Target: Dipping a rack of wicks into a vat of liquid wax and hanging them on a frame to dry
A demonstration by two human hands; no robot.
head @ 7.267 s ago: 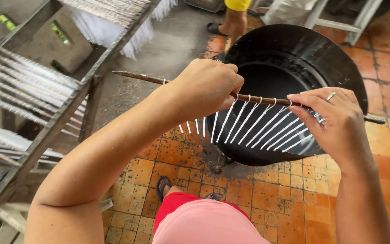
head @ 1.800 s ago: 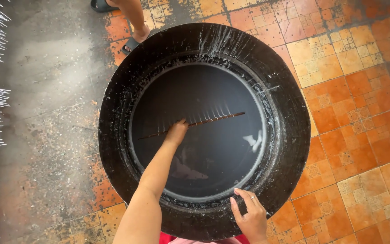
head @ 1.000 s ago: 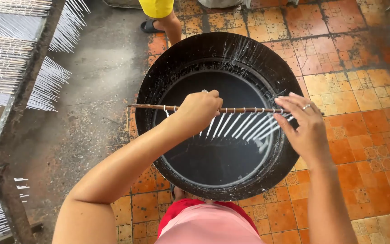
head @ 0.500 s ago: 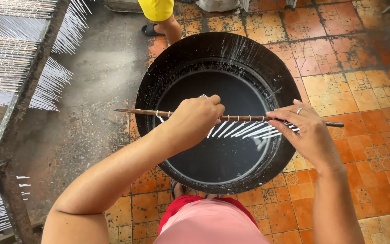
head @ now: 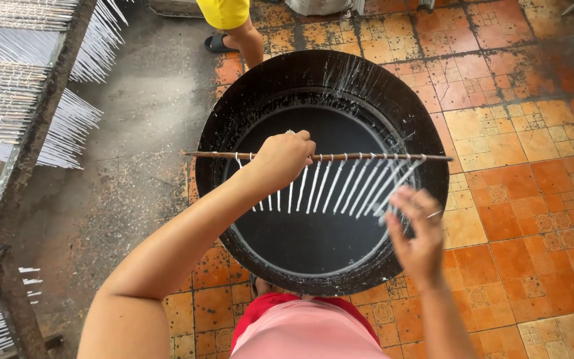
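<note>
I see my left hand [head: 284,158] closed around a thin brown stick [head: 380,157], which lies level across the middle of the frame, above the mouth of a big round black vat [head: 234,113]. A row of slim white candles [head: 340,186] hangs from the stick by their wicks, most of them to the right of my grip, a few short ones just left of it. They slant down and to the left over the dark liquid [head: 313,233] inside the vat, apart from its surface as far as I can tell.

My right hand [head: 418,229] is at centre right, below the stick's right end. It is blurred, fingers spread and loose, gripping nothing; the fingertips [head: 403,197] are at the lower ends of the rightmost candles, and I cannot tell whether they touch.

At the upper left, a wooden rack [head: 34,133] carries more rows of white candles. At the top edge, another person's leg [head: 250,43] in a sandal stands just beyond the vat. Orange floor tiles [head: 526,166] fill the right side, and my pink and red clothing [head: 300,329] sits at the bottom centre.
</note>
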